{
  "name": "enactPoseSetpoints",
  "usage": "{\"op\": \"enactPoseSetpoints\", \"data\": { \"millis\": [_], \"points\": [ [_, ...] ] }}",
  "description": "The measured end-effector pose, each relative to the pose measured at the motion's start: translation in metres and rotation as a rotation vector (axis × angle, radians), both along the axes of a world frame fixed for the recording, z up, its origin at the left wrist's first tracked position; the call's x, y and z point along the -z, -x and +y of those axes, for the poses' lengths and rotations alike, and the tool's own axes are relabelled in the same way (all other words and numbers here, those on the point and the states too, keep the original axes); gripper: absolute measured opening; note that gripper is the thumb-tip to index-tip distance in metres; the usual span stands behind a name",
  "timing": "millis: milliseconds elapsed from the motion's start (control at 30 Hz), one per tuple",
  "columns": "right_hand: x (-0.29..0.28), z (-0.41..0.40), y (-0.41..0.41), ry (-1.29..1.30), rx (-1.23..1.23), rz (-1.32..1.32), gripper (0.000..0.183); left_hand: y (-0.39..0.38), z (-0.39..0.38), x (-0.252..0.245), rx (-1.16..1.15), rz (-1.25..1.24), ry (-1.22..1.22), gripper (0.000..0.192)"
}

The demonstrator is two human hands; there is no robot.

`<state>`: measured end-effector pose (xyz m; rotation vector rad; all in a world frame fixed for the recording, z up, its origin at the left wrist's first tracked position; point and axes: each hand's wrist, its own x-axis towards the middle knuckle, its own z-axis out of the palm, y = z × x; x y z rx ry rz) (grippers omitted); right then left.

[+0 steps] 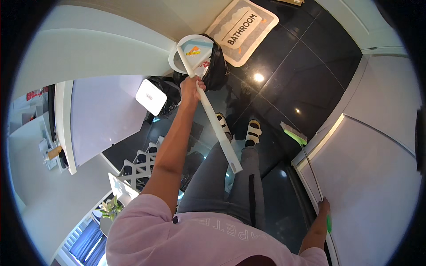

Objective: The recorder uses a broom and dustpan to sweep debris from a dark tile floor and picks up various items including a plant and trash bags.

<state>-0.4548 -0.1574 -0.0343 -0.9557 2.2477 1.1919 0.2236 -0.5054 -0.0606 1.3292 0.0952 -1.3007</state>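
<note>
My left hand (193,88) is closed around a long white handle (216,124). The handle's far end lies over a round white bin (172,59) lined with a black plastic bag (216,71); some orange and red litter shows within its rim. Whether a dustpan head is joined to the handle I cannot tell. At the lower right, my right hand (323,204) grips the thin pole of a broom (311,163). The broom's green head with pale bristles (293,133) rests on the dark tiled floor, beside the white cabinet doors.
A bathroom mat (248,31) lies beyond the bin. A smaller bin with a white lid (151,97) and black bag stands to the left. White panels (362,186) line the right side. A white folding rack (138,166), a plant (111,208) and shoe-like items are at the lower left.
</note>
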Motion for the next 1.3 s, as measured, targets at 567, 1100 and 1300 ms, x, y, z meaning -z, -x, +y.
{"op": "enactPoseSetpoints", "data": {
  "millis": [567, 1100, 1300],
  "points": [
    [-0.099, -0.114, -0.149, 0.642, 0.104, -0.983, 0.027, -0.031, -0.012, -0.021, -0.008, 0.098, 0.002, 0.009],
    [-0.049, -0.177, -0.416, 0.590, -0.397, -0.855, 0.042, -0.035, -0.023, -0.007, -0.126, 0.109, -0.080, 0.006],
    [-0.066, -0.178, -0.427, 0.606, -0.534, -0.860, 0.044, -0.041, -0.009, -0.010, -0.138, 0.098, -0.074, 0.008]
  ]
}}
